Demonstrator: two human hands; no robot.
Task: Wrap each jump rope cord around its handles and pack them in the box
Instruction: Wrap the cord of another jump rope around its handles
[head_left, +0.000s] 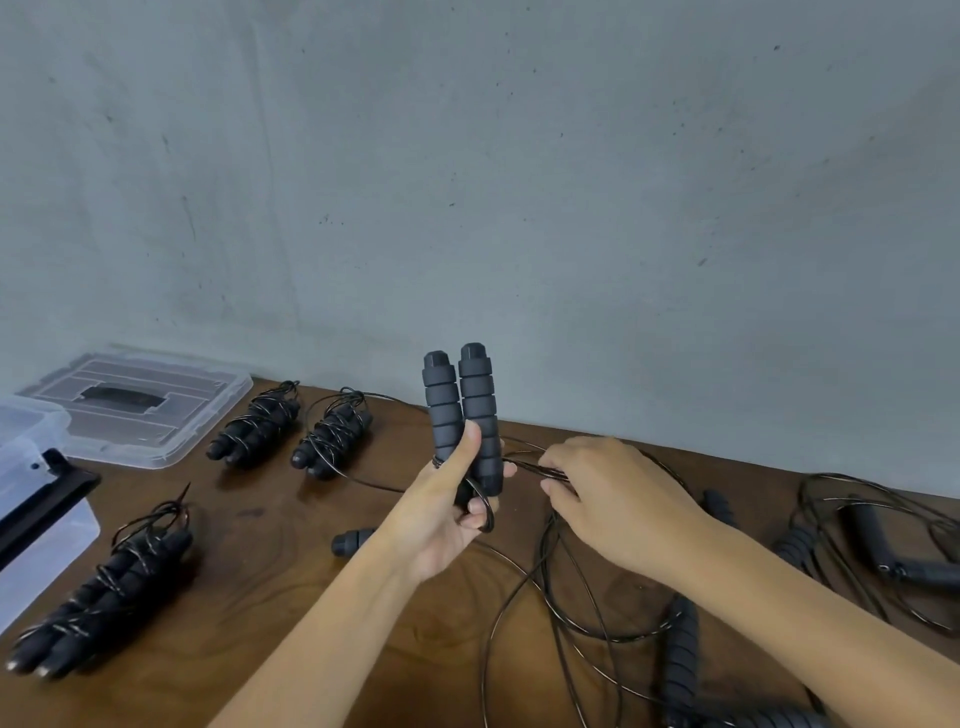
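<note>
Left hand clamped around paired foam handles, held upright above wooden table. Right hand pinched black cord just beside handles. Risk: slack cord snagging loose ropes below, dragging them; loose tension letting wraps slip. Clear box far left.

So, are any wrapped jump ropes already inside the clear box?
No. The three wrapped ropes lie on the table, outside the box.
</note>
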